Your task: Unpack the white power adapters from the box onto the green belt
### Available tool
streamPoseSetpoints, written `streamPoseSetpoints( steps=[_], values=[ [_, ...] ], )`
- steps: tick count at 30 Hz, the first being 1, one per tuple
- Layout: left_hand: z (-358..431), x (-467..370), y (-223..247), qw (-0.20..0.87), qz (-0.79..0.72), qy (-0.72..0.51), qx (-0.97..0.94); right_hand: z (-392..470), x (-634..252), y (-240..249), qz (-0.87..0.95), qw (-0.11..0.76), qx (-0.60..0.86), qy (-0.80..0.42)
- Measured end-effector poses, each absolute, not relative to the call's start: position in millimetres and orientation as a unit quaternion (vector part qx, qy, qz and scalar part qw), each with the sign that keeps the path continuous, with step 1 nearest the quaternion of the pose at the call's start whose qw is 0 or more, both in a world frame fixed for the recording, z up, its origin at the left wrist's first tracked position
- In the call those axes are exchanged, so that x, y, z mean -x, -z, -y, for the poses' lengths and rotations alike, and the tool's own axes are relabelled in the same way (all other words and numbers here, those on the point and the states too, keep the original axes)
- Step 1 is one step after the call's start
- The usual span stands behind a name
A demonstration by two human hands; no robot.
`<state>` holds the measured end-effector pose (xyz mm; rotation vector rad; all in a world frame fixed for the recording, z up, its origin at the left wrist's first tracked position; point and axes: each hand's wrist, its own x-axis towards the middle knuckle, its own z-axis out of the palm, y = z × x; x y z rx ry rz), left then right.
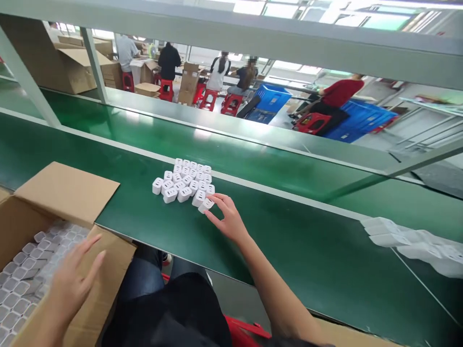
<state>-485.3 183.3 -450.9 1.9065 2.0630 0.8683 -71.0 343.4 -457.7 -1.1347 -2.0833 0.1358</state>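
A cluster of white plug-in chargers (180,185), each with slots in its top face, stands on the green work surface (152,219). At the cluster's near right corner, my right hand (228,219) has its thumb and fingers around one white charger (205,206). My left hand (74,284) is slightly blurred, with thumb and fingers apart and nothing between them. It is over the near side of an open cardboard box (104,279). Inside that box are rows of square, translucent-looking pieces (21,289), whose kind I cannot make out.
A box flap (68,193) lies over the work surface's edge. More white pieces (415,243) are grouped at the far right. A metal frame (253,33) crosses overhead. Beyond it, several people sit on red stools near blue crates (267,103) and cardboard boxes (77,67).
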Motion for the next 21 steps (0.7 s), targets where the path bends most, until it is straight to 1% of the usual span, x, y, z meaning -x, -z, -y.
streamPoseSetpoints(
  steps=[4, 6, 8, 11, 13, 17, 21],
  values=[
    [-291.9, 366.8, 442.2, 0.048, -0.552, -0.325, -0.766, -347.6, 50.0, 474.0, 0.791, 0.377, 0.477, -0.071],
    [-326.7, 325.4, 445.3, 0.010, -0.511, -0.313, -0.800, -344.2, 52.0, 477.9, 0.785, 0.381, 0.481, -0.087],
    [-346.8, 299.3, 451.6, -0.025, -0.502, -0.301, -0.810, -339.6, 56.6, 479.0, 0.781, 0.382, 0.484, -0.099],
    [-358.3, 281.2, 459.5, -0.052, -0.516, -0.290, -0.805, -336.2, 61.1, 479.8, 0.771, 0.386, 0.495, -0.108],
    [-360.9, 275.5, 460.2, -0.050, -0.519, -0.273, -0.808, -337.4, 61.2, 481.7, 0.761, 0.386, 0.509, -0.114],
    [-366.8, 265.3, 454.3, -0.011, -0.488, -0.232, -0.841, -343.1, 59.1, 486.9, 0.749, 0.378, 0.527, -0.135],
    [-372.2, 257.2, 452.0, 0.019, -0.466, -0.220, -0.857, -345.6, 57.5, 488.1, 0.743, 0.378, 0.531, -0.152]
  ],
)
